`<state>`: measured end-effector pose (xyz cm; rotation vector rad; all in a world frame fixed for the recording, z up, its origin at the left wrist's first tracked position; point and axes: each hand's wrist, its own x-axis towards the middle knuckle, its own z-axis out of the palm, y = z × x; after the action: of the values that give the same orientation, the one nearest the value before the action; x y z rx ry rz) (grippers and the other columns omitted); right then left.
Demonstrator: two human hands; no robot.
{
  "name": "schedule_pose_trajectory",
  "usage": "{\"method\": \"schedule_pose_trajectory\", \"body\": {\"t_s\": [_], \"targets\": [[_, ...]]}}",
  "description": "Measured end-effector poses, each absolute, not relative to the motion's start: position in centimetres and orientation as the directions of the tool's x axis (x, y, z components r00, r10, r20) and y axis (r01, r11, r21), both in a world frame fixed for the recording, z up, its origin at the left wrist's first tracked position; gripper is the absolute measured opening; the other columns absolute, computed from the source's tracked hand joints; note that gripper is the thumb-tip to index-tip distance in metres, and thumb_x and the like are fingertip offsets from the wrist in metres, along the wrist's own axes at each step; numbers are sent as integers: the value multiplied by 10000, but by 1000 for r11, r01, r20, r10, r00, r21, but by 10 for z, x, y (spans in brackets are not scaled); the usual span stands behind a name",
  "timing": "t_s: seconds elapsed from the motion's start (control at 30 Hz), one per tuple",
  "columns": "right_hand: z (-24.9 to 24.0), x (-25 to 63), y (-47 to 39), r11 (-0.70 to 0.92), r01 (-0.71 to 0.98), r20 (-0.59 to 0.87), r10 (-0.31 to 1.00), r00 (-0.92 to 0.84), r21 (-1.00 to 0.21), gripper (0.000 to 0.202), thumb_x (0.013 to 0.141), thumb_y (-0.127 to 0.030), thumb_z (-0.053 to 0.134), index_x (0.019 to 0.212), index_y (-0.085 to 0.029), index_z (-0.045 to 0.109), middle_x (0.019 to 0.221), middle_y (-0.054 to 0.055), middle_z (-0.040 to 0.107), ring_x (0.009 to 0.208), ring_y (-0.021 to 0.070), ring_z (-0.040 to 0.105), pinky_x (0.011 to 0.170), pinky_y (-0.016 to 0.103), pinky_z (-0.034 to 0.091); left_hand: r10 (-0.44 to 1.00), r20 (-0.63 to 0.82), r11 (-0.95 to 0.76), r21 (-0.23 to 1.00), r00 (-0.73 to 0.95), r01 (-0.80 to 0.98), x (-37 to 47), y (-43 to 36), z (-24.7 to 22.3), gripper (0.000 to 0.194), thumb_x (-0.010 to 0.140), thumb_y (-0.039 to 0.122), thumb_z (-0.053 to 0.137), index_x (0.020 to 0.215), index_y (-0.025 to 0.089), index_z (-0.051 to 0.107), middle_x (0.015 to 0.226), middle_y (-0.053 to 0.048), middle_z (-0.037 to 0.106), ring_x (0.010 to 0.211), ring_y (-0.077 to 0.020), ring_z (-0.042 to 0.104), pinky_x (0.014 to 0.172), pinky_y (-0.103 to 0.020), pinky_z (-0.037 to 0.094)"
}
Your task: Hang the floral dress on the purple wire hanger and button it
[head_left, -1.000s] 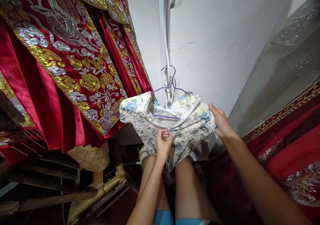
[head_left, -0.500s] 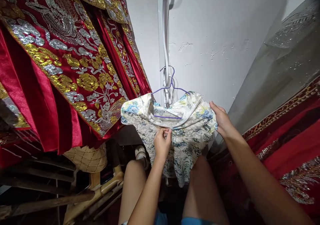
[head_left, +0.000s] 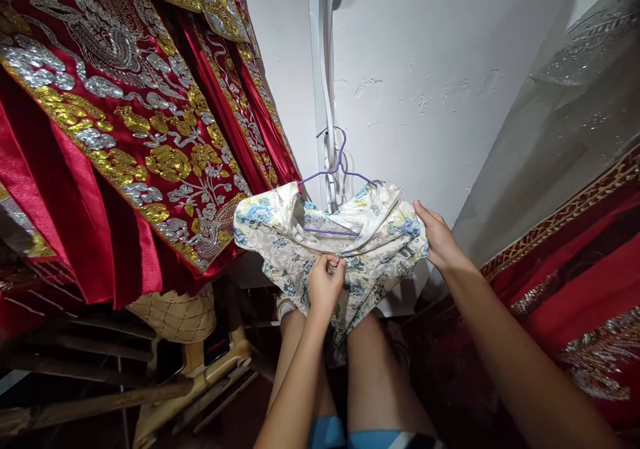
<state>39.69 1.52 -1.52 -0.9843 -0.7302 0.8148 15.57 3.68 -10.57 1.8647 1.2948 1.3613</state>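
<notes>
A white garment with blue and yellow flowers [head_left: 287, 266] hangs on a thin purple hanger [head_left: 341, 162], whose hook reaches up beside a white strap or pole against the wall. My left hand [head_left: 326, 282] pinches the front of the garment just below the middle of its neckline, thumb and fingers together. At the garment's right shoulder edge, my right hand [head_left: 437, 236] grips the cloth between thumb and fingers. The hanger's lower bar shows through the neck opening.
Red cloth with gold and silver sequins [head_left: 170, 162] hangs at the left, above wooden furniture [head_left: 215, 376]. More red beaded fabric [head_left: 590, 269] hangs at the right, beside grey translucent material [head_left: 555, 149]. A white wall [head_left: 410, 42] stands behind the hanger.
The garment, hanger and both hands appear slightly farther left in view. The garment's lower part has drawn up or folded, and my legs are closer together.
</notes>
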Motion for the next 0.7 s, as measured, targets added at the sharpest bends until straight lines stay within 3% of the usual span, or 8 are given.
{"method": "schedule_pose_trajectory", "body": {"t_s": [0.1,0.27,0.43,0.57,0.63,0.7], "targets": [[-15,395,14,321,-266,158,856,492,-909,381,652,-526,859,880,-261,708,836,18,782,926,291,753,709,370,636,926,376,-357,825,46,438,153,37,-101,258,857,457,650,890,201,642,770,-46,700,662,-214,613,609,-276,359],[-13,397,10,321,-245,175,862,476,-915,389,649,-546,854,859,-250,714,803,24,778,919,298,751,728,384,631,931,362,-351,844,53,406,157,44,-90,192,874,373,590,790,208,641,730,-65,683,665,-220,604,617,-277,322],[-15,407,13,337,-137,224,827,516,-931,361,658,-509,847,862,-244,710,876,27,773,944,267,730,718,341,615,947,279,-313,915,161,255,159,33,-98,228,807,358,604,647,203,558,551,15,513,524,-145,462,554,-249,300],[-41,403,-2,385,99,336,620,709,-918,404,675,-394,839,1029,-259,699,1183,32,711,1096,222,659,832,304,573,956,186,-218,968,225,124,158,4,-114,298,784,413,601,601,197,509,522,33,445,490,-117,394,511,-240,291],[-64,387,-23,430,140,364,500,786,-892,425,714,-351,814,1113,-290,683,1276,22,660,1121,189,632,870,284,547,962,159,-177,982,222,67,157,-13,-120,299,792,428,594,624,196,507,534,39,430,492,-109,374,510,-239,283],[-90,360,-51,466,-3,285,547,787,-885,262,762,-346,775,1016,-318,714,1070,-10,706,956,156,659,808,264,549,970,134,-136,991,203,-4,156,-27,-123,284,797,413,606,645,191,515,543,42,425,502,-103,362,517,-238,278]]}}
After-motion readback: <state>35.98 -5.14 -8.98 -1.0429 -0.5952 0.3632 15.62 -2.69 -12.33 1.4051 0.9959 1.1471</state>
